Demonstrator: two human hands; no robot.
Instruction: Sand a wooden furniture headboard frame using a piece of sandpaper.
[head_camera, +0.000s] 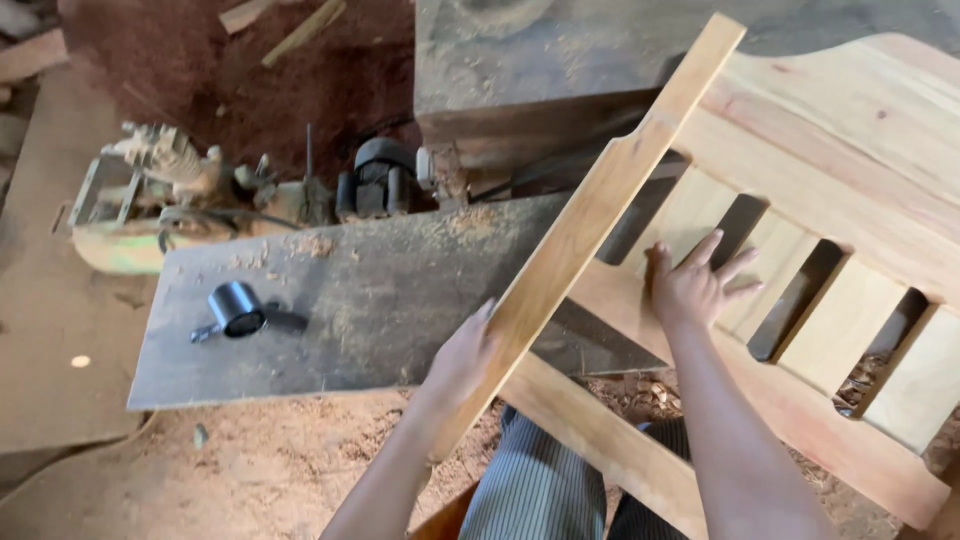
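With the left hand (462, 358) wrapped around the side post (590, 215) and the right hand (692, 288) open and flat on the slatted wooden frame (850, 300) beside the metal table (350, 300), steady pressure from both seems wise.

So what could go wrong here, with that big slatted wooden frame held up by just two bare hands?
1. The slatted wooden frame lies tilted across the dusty metal table; it might slide or tip if the grip loosens.
2. The right hand lies flat by the gaps between slats, where fingers could get pinched.
3. The left hand grips the side rail bare, so a splinter is possible.
4. A swing of the frame could knock the small black cup.
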